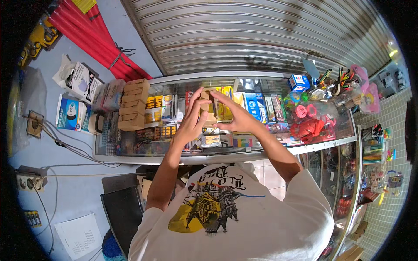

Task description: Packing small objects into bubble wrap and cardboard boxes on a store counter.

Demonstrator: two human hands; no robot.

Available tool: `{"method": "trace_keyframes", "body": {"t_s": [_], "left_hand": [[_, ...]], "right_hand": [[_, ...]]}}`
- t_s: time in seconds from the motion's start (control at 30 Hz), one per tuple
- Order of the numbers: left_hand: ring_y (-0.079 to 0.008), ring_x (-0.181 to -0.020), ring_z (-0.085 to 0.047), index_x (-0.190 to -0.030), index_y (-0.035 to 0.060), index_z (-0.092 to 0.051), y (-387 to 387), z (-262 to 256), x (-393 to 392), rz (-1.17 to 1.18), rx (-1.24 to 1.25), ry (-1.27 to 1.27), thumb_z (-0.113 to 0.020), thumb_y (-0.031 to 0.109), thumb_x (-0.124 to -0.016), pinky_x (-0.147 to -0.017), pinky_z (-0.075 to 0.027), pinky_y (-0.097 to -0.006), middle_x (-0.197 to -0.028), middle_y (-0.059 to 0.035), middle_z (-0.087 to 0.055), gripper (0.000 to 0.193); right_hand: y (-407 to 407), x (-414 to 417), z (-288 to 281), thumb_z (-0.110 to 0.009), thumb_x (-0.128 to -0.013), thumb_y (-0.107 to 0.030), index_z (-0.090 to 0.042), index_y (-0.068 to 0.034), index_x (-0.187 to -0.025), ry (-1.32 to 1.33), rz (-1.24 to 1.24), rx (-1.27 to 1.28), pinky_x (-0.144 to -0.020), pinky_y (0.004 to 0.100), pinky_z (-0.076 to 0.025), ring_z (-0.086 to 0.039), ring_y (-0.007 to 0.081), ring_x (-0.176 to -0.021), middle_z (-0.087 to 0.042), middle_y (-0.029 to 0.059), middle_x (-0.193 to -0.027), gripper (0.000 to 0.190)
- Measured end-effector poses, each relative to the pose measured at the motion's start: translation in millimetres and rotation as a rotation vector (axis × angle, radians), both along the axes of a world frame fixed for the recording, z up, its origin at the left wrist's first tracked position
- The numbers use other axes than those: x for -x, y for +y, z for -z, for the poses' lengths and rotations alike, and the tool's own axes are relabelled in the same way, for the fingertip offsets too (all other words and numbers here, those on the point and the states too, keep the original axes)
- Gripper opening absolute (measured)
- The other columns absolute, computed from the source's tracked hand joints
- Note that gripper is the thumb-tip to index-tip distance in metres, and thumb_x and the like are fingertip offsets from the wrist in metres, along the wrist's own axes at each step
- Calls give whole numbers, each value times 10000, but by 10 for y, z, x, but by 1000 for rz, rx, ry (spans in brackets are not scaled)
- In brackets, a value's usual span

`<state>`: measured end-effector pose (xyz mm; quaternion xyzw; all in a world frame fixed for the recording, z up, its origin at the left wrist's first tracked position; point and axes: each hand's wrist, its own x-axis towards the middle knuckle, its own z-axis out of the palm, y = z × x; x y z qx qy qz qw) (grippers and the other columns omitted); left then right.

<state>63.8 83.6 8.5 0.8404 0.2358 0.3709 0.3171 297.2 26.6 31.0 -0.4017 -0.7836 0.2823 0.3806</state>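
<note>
A small brown cardboard box (210, 120) is between my two hands, above the glass top of a display counter (127, 159). My left hand (192, 122) lies along its left side, with the fingers reaching up to its far end. From the right, my right hand (240, 115) meets the box with index fingertip at the far end and thumb tip near the close end. Fingers cover much of the box. To the left, a row of similar brown cardboard boxes (132, 106) stands on the counter.
Packaged goods, including a blue box (252, 103), show through the glass. At the counter's right are a battery box (298, 83), a red plastic bag (307, 130) and pens (343, 76). Face mask boxes (70, 112) and cables (70, 148) are at left. A roller shutter (248, 36) stands behind.
</note>
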Motion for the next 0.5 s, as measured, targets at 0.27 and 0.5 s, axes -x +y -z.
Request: {"method": "trace_keyframes", "body": {"t_s": [0.27,0.5], "left_hand": [[-446,-1407,-448,-1328,19,-532,-44,-13,-104,-141,-11,0,-596,223,-1059,-1146,-417,-505,-1546,-228,-339,344],[-427,-1360,-488,-1246,62,-608,-12,-134,-58,-197,-112,108,-748,318,-951,-1106,-437,-493,-1477,-215,-387,415]], "right_hand": [[-24,36,178,-839,-867,-216,-492,-218,-1597,-50,57,-127,-1229,491,-363,-390,424,-1528,-259,218,-1725,809],[41,-38,251,-869,-832,-256,-722,-180,-1372,-105,119,-376,-1094,448,-481,-582,301,-1387,-654,8,-1474,564]]}}
